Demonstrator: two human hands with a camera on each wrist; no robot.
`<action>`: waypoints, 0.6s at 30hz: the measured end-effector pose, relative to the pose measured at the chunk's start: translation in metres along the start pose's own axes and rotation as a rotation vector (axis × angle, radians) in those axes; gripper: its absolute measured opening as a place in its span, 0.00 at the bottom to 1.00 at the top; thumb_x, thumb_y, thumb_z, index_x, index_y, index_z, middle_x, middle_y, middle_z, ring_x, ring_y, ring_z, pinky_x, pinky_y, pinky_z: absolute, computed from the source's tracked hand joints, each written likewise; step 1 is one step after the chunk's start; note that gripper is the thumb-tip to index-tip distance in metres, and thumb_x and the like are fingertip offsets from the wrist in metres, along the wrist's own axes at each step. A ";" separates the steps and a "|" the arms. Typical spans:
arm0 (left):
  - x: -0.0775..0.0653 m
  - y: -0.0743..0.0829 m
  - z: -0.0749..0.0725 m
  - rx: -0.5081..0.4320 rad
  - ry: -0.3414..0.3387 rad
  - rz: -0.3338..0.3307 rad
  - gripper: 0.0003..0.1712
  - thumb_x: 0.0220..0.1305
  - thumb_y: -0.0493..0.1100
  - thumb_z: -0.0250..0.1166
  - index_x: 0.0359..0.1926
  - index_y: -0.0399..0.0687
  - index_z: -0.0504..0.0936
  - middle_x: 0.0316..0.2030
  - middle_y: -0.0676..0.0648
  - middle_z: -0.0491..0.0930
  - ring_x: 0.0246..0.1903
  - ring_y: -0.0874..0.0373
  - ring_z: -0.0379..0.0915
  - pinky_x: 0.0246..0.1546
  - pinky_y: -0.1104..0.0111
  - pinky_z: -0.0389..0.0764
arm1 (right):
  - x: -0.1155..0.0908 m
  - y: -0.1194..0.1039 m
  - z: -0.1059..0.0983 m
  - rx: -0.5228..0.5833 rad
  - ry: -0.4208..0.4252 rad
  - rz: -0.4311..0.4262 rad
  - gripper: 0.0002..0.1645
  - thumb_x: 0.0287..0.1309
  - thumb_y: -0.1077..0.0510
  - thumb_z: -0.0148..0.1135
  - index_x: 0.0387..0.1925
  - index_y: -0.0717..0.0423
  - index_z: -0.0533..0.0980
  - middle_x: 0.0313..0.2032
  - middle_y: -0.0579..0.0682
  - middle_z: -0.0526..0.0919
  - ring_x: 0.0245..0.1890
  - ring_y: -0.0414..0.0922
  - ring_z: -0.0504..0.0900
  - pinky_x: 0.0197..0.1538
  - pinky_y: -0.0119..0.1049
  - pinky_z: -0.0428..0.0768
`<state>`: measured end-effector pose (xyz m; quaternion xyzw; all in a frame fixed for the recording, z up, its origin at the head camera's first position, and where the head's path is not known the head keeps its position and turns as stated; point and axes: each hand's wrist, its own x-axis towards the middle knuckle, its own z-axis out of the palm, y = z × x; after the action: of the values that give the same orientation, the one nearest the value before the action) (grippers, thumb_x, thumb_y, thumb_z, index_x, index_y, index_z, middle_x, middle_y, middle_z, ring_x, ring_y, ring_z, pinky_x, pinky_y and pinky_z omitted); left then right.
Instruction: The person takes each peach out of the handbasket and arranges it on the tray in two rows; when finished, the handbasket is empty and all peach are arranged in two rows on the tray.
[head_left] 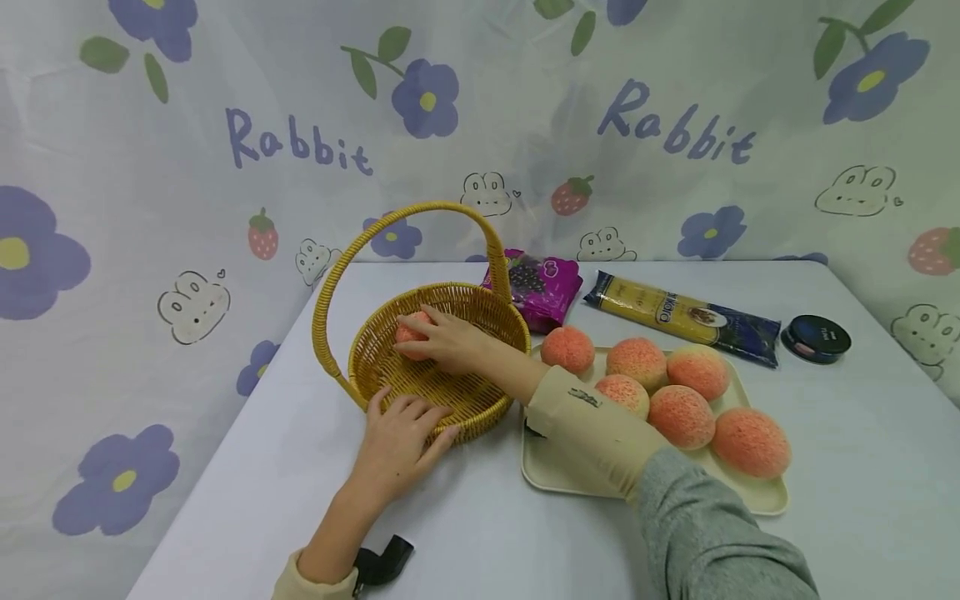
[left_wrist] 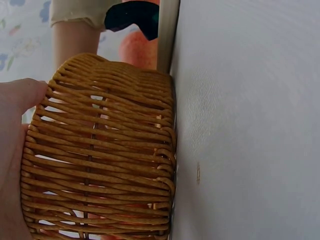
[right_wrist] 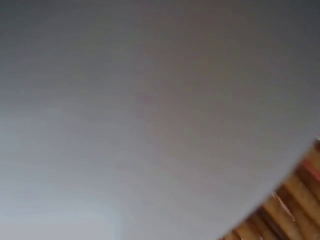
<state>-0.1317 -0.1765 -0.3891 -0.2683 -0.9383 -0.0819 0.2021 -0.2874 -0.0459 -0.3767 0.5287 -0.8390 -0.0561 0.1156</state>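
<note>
A yellow-brown wicker basket (head_left: 438, 289) with a tall arched handle stands left of centre. Reaching into it, my right hand (head_left: 453, 342) grips a peach (head_left: 408, 336) near the basket's far left inner wall. My left hand (head_left: 401, 442) holds the near rim, its fingers hooked over the edge. In the left wrist view the woven basket wall (left_wrist: 100, 155) fills the middle, with part of the left hand (left_wrist: 12, 150) along its rim. The right wrist view shows mostly a blurred pale surface, with basket weave (right_wrist: 285, 215) in the lower right corner.
Several peaches (head_left: 681, 416) lie on a cream tray (head_left: 555, 467) right of the basket, partly under the right forearm. Behind are a purple packet (head_left: 543, 287) with a grape picture, a yellow-and-blue pasta-like packet (head_left: 675, 312) and a round black container (head_left: 816, 338). A printed curtain (head_left: 525, 150) hangs behind.
</note>
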 end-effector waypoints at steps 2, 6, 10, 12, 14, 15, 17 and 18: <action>0.000 0.000 0.001 -0.001 0.005 0.001 0.20 0.63 0.60 0.52 0.41 0.56 0.84 0.36 0.53 0.80 0.44 0.53 0.71 0.55 0.43 0.53 | 0.002 0.001 0.001 0.027 -0.016 0.001 0.32 0.58 0.53 0.60 0.64 0.38 0.63 0.68 0.53 0.51 0.63 0.64 0.56 0.60 0.48 0.63; 0.001 0.000 0.001 -0.011 0.010 0.004 0.20 0.63 0.60 0.52 0.41 0.56 0.83 0.36 0.53 0.80 0.44 0.53 0.71 0.56 0.43 0.51 | 0.006 0.006 0.001 0.076 -0.090 0.004 0.33 0.56 0.49 0.61 0.63 0.37 0.63 0.69 0.52 0.48 0.62 0.61 0.57 0.62 0.49 0.59; 0.001 0.000 0.002 -0.012 0.013 0.006 0.20 0.64 0.60 0.52 0.41 0.56 0.83 0.36 0.53 0.80 0.43 0.53 0.71 0.56 0.44 0.51 | 0.011 0.010 0.002 0.065 -0.131 -0.008 0.33 0.55 0.46 0.61 0.62 0.36 0.63 0.69 0.51 0.47 0.63 0.54 0.58 0.60 0.50 0.59; 0.001 0.000 0.002 -0.007 0.015 0.007 0.20 0.63 0.60 0.52 0.41 0.56 0.83 0.36 0.53 0.80 0.43 0.53 0.71 0.56 0.44 0.52 | 0.013 0.011 0.002 0.046 -0.126 -0.019 0.32 0.55 0.46 0.61 0.61 0.36 0.64 0.69 0.51 0.49 0.62 0.52 0.59 0.59 0.50 0.60; 0.001 0.000 0.002 -0.003 0.014 0.007 0.20 0.63 0.60 0.52 0.41 0.56 0.83 0.36 0.53 0.80 0.43 0.53 0.71 0.56 0.44 0.52 | 0.014 0.011 0.003 0.040 -0.122 -0.017 0.31 0.55 0.46 0.61 0.61 0.36 0.64 0.69 0.51 0.49 0.63 0.52 0.60 0.59 0.51 0.60; 0.001 0.000 0.001 -0.002 0.013 0.007 0.19 0.63 0.59 0.52 0.41 0.56 0.83 0.35 0.53 0.80 0.43 0.53 0.71 0.55 0.43 0.52 | 0.015 0.011 0.004 0.047 -0.120 -0.007 0.31 0.55 0.46 0.61 0.61 0.36 0.64 0.69 0.50 0.48 0.62 0.54 0.60 0.59 0.52 0.61; 0.001 0.000 0.001 0.001 0.010 0.005 0.19 0.63 0.59 0.53 0.41 0.56 0.83 0.35 0.53 0.80 0.43 0.53 0.71 0.55 0.43 0.53 | 0.015 0.010 0.004 0.065 -0.119 0.009 0.32 0.55 0.45 0.62 0.61 0.36 0.64 0.69 0.49 0.47 0.61 0.57 0.61 0.59 0.53 0.62; 0.001 0.000 0.001 0.002 0.008 0.003 0.19 0.63 0.59 0.53 0.41 0.56 0.83 0.35 0.53 0.80 0.43 0.53 0.71 0.55 0.43 0.53 | 0.016 0.010 0.005 0.070 -0.116 0.015 0.31 0.55 0.46 0.61 0.61 0.35 0.64 0.69 0.49 0.47 0.60 0.58 0.61 0.58 0.53 0.63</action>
<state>-0.1326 -0.1756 -0.3894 -0.2693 -0.9372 -0.0817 0.2062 -0.3039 -0.0557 -0.3772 0.5218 -0.8498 -0.0563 0.0488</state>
